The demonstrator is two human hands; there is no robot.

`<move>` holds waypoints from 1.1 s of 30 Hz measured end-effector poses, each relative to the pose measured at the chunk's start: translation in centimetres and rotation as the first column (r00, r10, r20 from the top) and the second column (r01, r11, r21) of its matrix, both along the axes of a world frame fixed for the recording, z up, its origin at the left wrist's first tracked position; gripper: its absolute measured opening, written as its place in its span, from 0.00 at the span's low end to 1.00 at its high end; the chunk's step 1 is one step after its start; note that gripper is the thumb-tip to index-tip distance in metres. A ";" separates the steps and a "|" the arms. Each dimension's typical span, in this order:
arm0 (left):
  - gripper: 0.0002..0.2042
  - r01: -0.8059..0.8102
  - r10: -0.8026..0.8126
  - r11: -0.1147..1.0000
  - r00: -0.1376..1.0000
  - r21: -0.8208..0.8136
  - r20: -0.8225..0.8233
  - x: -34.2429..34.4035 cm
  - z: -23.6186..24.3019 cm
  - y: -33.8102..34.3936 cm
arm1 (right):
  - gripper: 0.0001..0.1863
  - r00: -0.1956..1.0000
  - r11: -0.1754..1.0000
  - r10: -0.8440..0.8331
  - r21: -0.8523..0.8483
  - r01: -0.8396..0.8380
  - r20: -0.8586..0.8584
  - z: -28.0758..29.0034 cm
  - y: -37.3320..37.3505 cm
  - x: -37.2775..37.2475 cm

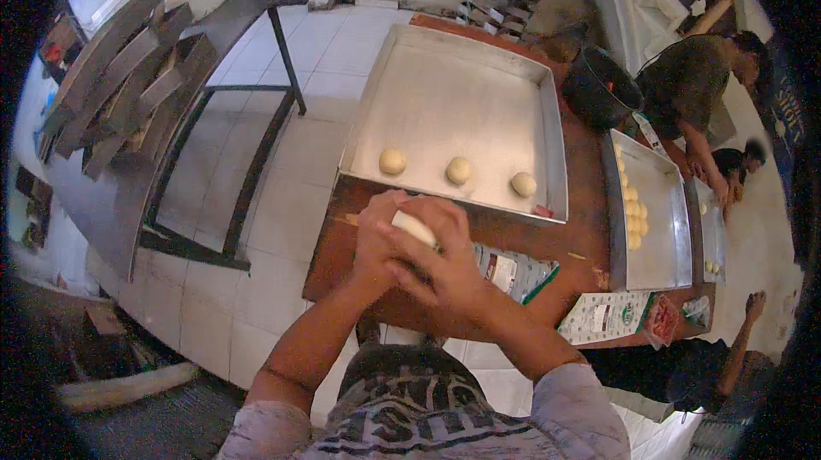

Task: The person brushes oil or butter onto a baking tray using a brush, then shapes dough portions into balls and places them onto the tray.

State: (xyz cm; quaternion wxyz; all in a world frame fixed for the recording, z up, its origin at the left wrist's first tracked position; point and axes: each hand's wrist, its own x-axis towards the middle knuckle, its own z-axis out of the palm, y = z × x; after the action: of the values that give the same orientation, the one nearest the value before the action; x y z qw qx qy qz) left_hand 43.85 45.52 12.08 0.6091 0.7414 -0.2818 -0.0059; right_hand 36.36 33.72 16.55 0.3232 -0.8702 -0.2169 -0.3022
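The dough piece [414, 227] is pale and soft, pressed between two hands over the near edge of the brown tabletop [342, 229]. The left hand [379, 242] cups it from below and the right hand [440, 263] lies over it, so both grips are closed on it. Just past the hands sits one big metal tray [462, 84] with three round dough balls [458, 170] in a row. Further right is a second tray [663, 221] with a line of small balls, where another person [693, 75] works.
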 end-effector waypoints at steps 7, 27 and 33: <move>0.36 -0.282 0.252 0.954 0.939 0.101 0.235 6.9 3.5 3.1 | 0.22 0.981 0.773 -0.195 0.613 0.162 -0.012 0.8 -2.3 13.2; 0.36 -0.109 -0.316 0.324 0.924 0.940 0.216 20.1 -4.4 -11.2 | 0.21 0.764 0.821 -0.571 -0.215 0.529 -0.300 -7.7 -10.7 -14.4; 0.29 -0.259 -0.296 0.418 0.867 0.871 0.400 20.6 -6.4 -15.3 | 0.26 0.784 0.844 -0.533 -0.132 0.520 -0.317 -11.2 -11.8 -17.6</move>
State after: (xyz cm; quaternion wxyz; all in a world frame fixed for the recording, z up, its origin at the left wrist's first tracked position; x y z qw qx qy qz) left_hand 64.45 30.18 5.65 0.0160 0.9211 -0.3881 0.0272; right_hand 18.72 21.90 5.36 0.2423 -0.9406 0.0882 -0.2208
